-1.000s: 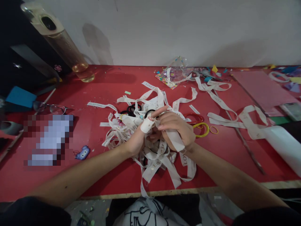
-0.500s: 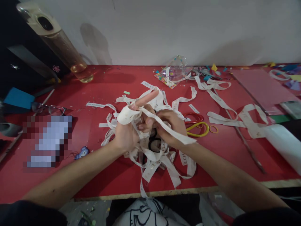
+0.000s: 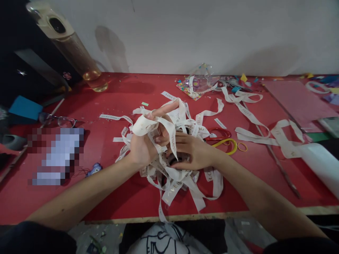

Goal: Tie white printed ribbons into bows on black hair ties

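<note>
A white ribbon with printed lettering [image 3: 144, 126] is looped over my left hand [image 3: 144, 150]. The index finger points out to the right under one loop, while the other fingers curl in and hold the ribbon. One loose ribbon end hangs down toward my right hand [image 3: 194, 150]. My right hand reaches over the ribbon pile [image 3: 172, 192], its fingers extended left and its thumb apart below them. Dark rounded loops [image 3: 177, 159] show partly between that thumb and the fingers; whether they are touched is hidden. Beside the right wrist lie yellow and red handles [image 3: 232, 145].
On the red table [image 3: 127, 95] are glasses [image 3: 66, 122], a blurred-out rectangular object [image 3: 59, 155] and a small blue trinket [image 3: 94, 169]. A tall bottle [image 3: 79, 56] stands at back left. A thin stick [image 3: 280, 165], more ribbon [image 3: 247, 111] and a white roll [image 3: 319, 162] lie right.
My right hand has moved from beside the left fingers down over the pile, and its fingers have straightened. The loose ribbon end, earlier stretched right, now hangs down. The view has shifted slightly.
</note>
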Available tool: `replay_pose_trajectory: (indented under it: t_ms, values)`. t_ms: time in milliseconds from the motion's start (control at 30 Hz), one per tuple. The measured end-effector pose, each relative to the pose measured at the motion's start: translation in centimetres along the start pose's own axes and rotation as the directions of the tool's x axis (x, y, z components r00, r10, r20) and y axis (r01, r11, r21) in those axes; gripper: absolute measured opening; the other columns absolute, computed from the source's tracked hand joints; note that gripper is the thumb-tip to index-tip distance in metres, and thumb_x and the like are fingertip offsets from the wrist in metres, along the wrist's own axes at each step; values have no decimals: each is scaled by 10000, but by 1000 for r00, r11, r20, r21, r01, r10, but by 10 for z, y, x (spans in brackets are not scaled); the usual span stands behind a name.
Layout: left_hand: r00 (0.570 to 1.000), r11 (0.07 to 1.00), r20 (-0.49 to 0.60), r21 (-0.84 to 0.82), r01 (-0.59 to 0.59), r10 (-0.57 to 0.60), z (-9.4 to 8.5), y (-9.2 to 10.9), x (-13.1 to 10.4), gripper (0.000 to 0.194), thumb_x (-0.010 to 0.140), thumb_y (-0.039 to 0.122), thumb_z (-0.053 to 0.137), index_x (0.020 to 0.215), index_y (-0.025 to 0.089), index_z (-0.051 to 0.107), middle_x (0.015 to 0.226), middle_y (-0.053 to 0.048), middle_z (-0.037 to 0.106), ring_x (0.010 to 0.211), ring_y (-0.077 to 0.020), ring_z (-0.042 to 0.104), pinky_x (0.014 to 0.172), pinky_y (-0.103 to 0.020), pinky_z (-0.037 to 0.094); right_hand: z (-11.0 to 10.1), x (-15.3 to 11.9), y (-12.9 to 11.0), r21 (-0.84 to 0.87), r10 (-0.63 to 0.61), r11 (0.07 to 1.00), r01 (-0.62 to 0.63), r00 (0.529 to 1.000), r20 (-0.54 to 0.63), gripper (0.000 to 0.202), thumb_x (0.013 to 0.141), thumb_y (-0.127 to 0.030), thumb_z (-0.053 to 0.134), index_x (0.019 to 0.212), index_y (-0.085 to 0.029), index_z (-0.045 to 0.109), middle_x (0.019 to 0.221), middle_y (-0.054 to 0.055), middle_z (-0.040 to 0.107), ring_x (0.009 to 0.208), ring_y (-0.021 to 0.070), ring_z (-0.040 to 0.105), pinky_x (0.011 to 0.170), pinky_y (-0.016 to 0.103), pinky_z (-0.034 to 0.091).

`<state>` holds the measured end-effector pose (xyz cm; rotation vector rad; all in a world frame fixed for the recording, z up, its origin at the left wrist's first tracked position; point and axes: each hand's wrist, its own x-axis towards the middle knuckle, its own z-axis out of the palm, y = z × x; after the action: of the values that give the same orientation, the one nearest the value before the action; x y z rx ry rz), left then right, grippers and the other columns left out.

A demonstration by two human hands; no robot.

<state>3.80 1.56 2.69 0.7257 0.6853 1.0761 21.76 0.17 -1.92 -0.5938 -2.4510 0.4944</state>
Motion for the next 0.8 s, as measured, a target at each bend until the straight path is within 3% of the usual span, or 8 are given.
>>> replay_pose_trajectory:
  t_ms: [100, 167, 267, 333, 500, 600, 700, 800]
  values:
    - [996, 999, 77, -24, -45, 47, -1, 3, 2, 482, 813, 505, 643, 1249, 303, 678, 580, 9, 446, 484, -128, 320, 452, -271, 273, 1, 0, 0, 27, -9, 1000, 10, 1000, -20, 99, 855, -288, 732, 900, -213, 685, 943, 60, 724, 1064, 198, 648, 1024, 390, 514]
    - [995, 997, 69, -42, -70, 72, -1, 5, 4, 491, 818, 483, 646, 1279, 315, 665, 545, 17, 416, 483, -137, 320, 445, -273, 275, 4, 0, 0, 8, 14, 1000, -13, 992, -128, 61, 872, -261, 715, 887, -212, 682, 922, 58, 693, 983, 175, 655, 905, 337, 556]
    - [995, 994, 40, -65, -85, 88, -1, 6, 6, 464, 850, 465, 609, 1288, 322, 659, 525, 25, 409, 465, -129, 327, 439, -262, 280, 10, 0, 2, -124, 130, 975, -187, 920, -369, 104, 903, -204, 659, 1006, -203, 676, 1063, 106, 673, 1014, 202, 645, 854, 367, 565]
    - [995, 994, 65, -80, -67, 73, -2, 4, 6, 397, 869, 448, 583, 1218, 298, 697, 545, 20, 431, 458, -109, 335, 438, -244, 279, 12, -1, 5, -204, 216, 922, -330, 874, -436, 193, 907, -177, 636, 1094, -211, 666, 1170, 126, 672, 1076, 245, 626, 899, 441, 552]
    - [999, 999, 49, -39, -2, 4, -3, -3, 4, 446, 825, 489, 627, 1185, 237, 700, 616, 10, 475, 468, -82, 347, 447, -221, 276, 16, -3, 11, -249, 231, 899, -361, 873, -430, 64, 903, -209, 649, 940, -195, 699, 957, 92, 725, 917, 242, 641, 784, 416, 561]
    - [997, 1000, 75, 25, 0, -2, -1, -3, 3, 512, 799, 531, 648, 1200, 216, 693, 606, 15, 479, 486, -84, 329, 477, -227, 287, 14, -1, 6, -172, 189, 931, -323, 827, -529, 65, 913, -174, 623, 892, -198, 680, 916, 68, 719, 887, 206, 665, 774, 370, 562]
    - [977, 992, 191, 57, -111, 99, -1, 1, 5, 418, 828, 491, 618, 1075, 181, 750, 633, -3, 535, 496, -76, 302, 480, -234, 232, 11, 3, -4, -40, 235, 951, -306, 803, -548, 87, 909, -141, 612, 908, -202, 675, 895, 46, 719, 835, 166, 687, 737, 303, 558]
    - [924, 961, 312, 94, -261, 221, -5, 2, 11, 366, 880, 472, 576, 1005, 184, 766, 680, -25, 589, 491, -74, 295, 455, -245, 181, 10, 6, -12, 47, 300, 949, -313, 841, -449, 87, 901, -141, 613, 898, -197, 680, 859, 34, 719, 712, 120, 660, 635, 233, 520]
